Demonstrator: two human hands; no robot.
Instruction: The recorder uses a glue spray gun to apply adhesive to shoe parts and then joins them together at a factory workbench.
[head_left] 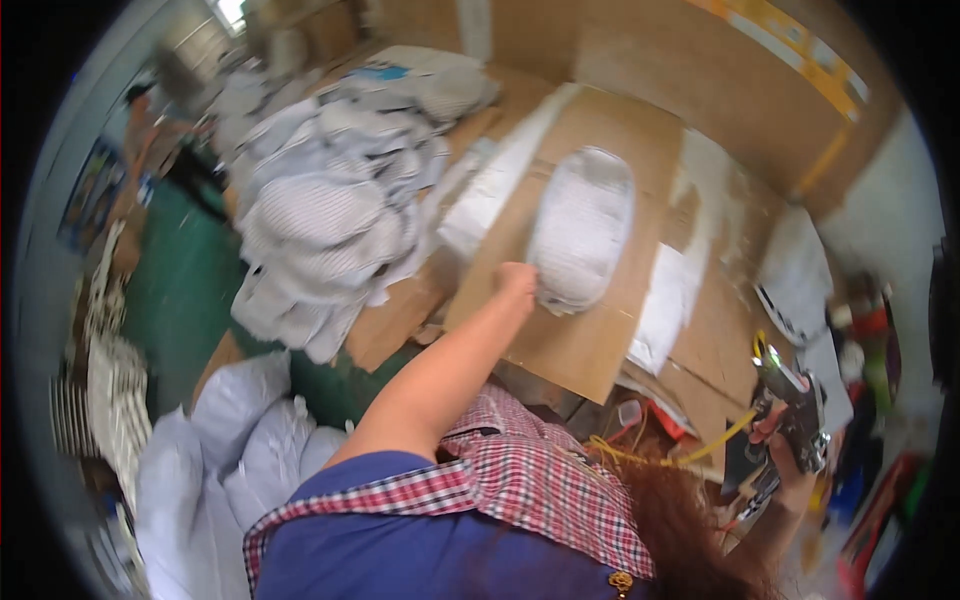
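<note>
Wrapping fingers round a metal gun-shaped tool [800, 400], the right hand [784, 452] is hovering right of the cardboard sheet [570, 355]. Over the sheet, the left hand [517, 280] is curling its fingers at a pale oval piece's [585, 225] edge; whether they are pinching, I cannot tell. Left of the sheet, similar pieces are forming a heap [325, 215].

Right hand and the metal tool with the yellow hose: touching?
Touching. The head view shows the right hand with its fingers curled around the handle of the metal tool.
</note>
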